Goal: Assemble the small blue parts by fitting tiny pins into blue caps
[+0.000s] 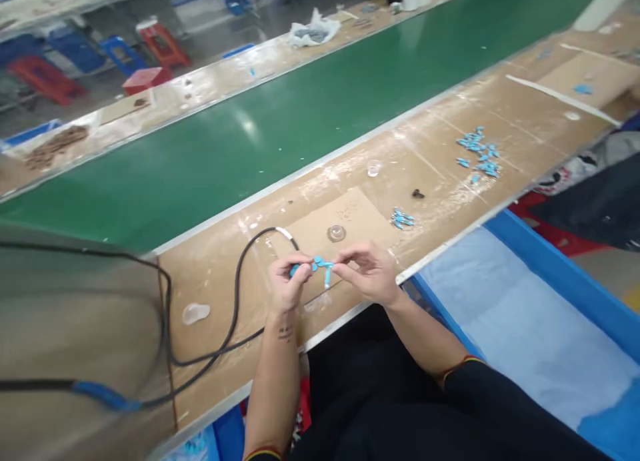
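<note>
A small blue piece [319, 262] is held between the two hands, just above the near edge of a sheet of cardboard [367, 211]; it is blurred, so it may be several joined bits, with one short strip hanging down. The left hand [289, 281] has its fingers pinched on the left end, and the right hand [367, 271] pinches the right end between thumb and forefinger.

Just beyond, on the cardboard, sits a small round dish [337, 232], with tiny dark specks behind it. To the right, on the brown surface [325, 188], lie a small blue cluster [403, 219], a black bit [418, 194] and, farther off, a larger blue pile [479, 153]. To the left, a black cable [237, 288] loops near a clear, rounded piece [195, 313].

A green belt [280, 134] runs behind the surface. At the lower right stands a blue bin [565, 261] with a pale interior.
</note>
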A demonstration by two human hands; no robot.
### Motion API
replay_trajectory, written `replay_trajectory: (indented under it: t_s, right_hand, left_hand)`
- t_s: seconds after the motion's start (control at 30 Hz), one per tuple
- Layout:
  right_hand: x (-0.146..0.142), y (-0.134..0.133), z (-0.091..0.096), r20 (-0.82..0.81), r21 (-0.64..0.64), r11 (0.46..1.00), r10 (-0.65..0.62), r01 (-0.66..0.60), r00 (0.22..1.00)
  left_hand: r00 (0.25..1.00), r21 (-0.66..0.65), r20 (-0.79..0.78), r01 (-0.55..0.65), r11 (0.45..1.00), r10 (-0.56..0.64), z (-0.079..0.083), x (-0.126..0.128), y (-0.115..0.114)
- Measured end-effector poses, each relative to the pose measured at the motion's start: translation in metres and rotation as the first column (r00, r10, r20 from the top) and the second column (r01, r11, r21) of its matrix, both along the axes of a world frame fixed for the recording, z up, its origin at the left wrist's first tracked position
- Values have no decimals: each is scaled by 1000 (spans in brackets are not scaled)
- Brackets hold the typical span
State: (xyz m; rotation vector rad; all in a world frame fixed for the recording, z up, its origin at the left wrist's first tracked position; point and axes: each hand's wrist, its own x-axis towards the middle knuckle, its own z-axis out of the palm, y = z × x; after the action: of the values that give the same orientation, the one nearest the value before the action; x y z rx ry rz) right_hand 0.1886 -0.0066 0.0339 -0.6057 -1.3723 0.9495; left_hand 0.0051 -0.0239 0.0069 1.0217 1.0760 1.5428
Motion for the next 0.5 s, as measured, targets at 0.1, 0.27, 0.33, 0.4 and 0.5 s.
replay_trajectory:
  t_s: [0.1, 0.27, 0.33, 0.4, 0.5]
  right_hand:
    - [62, 0, -2, -122, 16, 922, -383, 388, 916]
    - [228, 18, -63, -89, -317, 438, -897, 841, 434]
    - [278, 24, -98, 263, -523, 164, -903, 836, 341]
    - [305, 29, -134, 412, -589, 61, -835, 806, 364]
    - [316, 41, -177, 541, -640, -10, -715, 769, 442]
  left_hand:
    - [994, 9, 84, -67, 998, 66, 9, -5, 2]
    - [924, -108, 224, -294, 950, 311, 19, -15, 5]
    - [901, -134, 230, -345, 929, 368, 21, -17, 7]
    - [888, -154, 212, -382, 911, 408, 24, -17, 9]
    - [863, -208, 166, -442, 873, 477, 29, -14, 13]
